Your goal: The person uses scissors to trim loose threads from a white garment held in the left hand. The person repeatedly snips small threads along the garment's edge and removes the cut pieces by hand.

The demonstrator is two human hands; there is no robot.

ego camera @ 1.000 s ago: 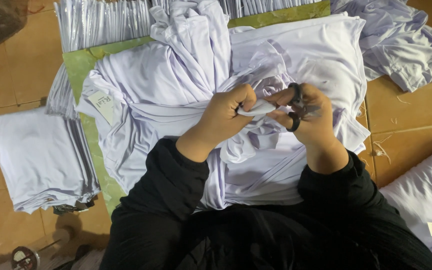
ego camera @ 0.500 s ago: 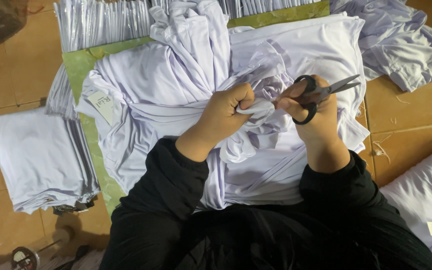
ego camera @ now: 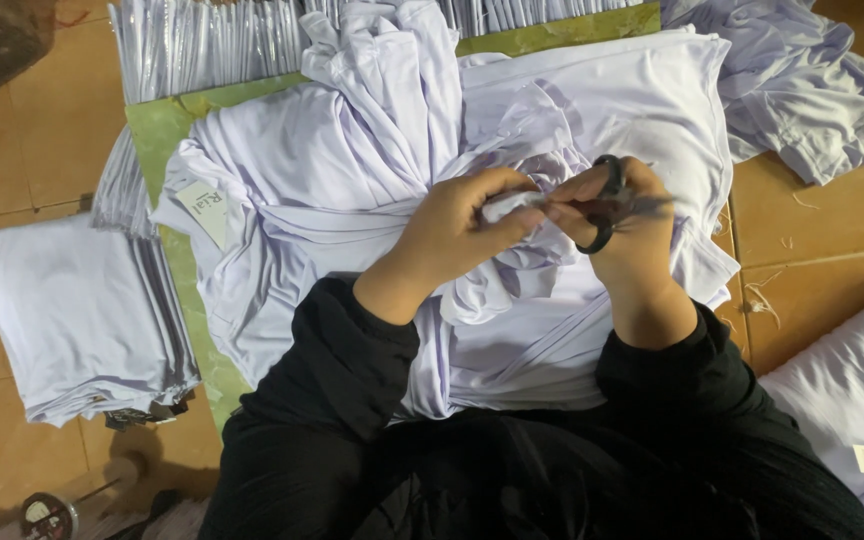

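My left hand point(ego camera: 462, 230) pinches a fold of pale lilac-white fabric point(ego camera: 512, 205), lifted from a garment point(ego camera: 352, 190) heaped on my lap. My right hand point(ego camera: 632, 230) grips black-handled scissors point(ego camera: 612, 200), fingers through the loops, blades pointing right and blurred. Both hands meet over the middle of the pile, fingertips almost touching. Black sleeves cover both forearms.
A green board point(ego camera: 167, 130) lies under the pile. A folded stack of the same cloth point(ego camera: 72, 310) sits on the left, packed rows of folded pieces point(ego camera: 202, 40) at the back, loose garments point(ego camera: 802, 80) at upper right and another stack point(ego camera: 842, 390) at lower right. Tiled floor all round.
The scissors swung from a raised position with blades out to the right down to level beside the pinched fold. My left hand kept its hold on the fabric.
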